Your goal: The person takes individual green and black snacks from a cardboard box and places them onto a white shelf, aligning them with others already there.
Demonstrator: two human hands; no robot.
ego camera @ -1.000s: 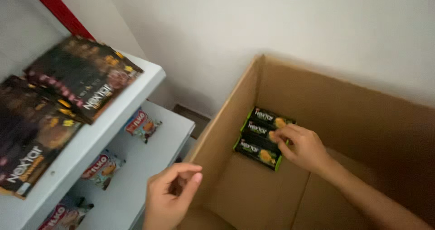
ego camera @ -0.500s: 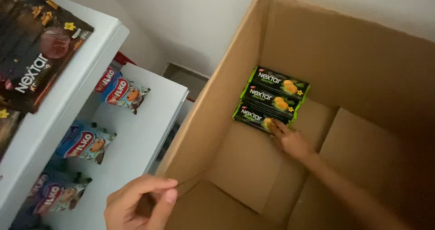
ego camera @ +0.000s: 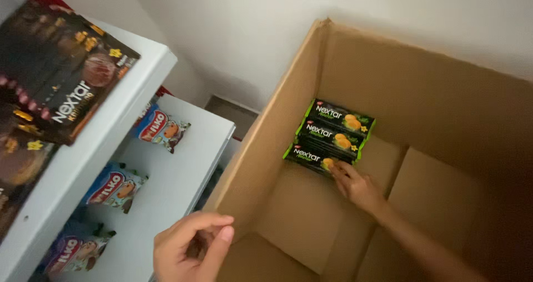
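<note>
While the right hand (ego camera: 355,186) reaches down into the large open brown cardboard box (ego camera: 422,93), its fingertips touch the nearest of three black-and-green flat biscuit packets (ego camera: 334,136) that lie stacked in a row against the far left inner corner of the box. Its grip rests loosely on the near packet's right end, fingers together but not clamped around it, and the forearm runs back toward the near right across the bare cardboard floor flaps. At the near edge of the scene, the left hand (ego camera: 191,248) hovers just beside the box's near left wall, its fingers curled in with the thumb close to the forefinger; it holds nothing that can be seen. To the left stands a white metal shelf unit (ego camera: 139,87). On its upper shelf lie dark brown flat snack boxes (ego camera: 61,76) with pictures of chocolate pieces, overhanging the shelf's edge. On the lower shelf (ego camera: 183,165) lie three small blue-and-red wafer sachets (ego camera: 161,127), spaced well apart in a line running from far to near. Behind the box and shelves rises a plain pale wall (ego camera: 311,4).
</note>
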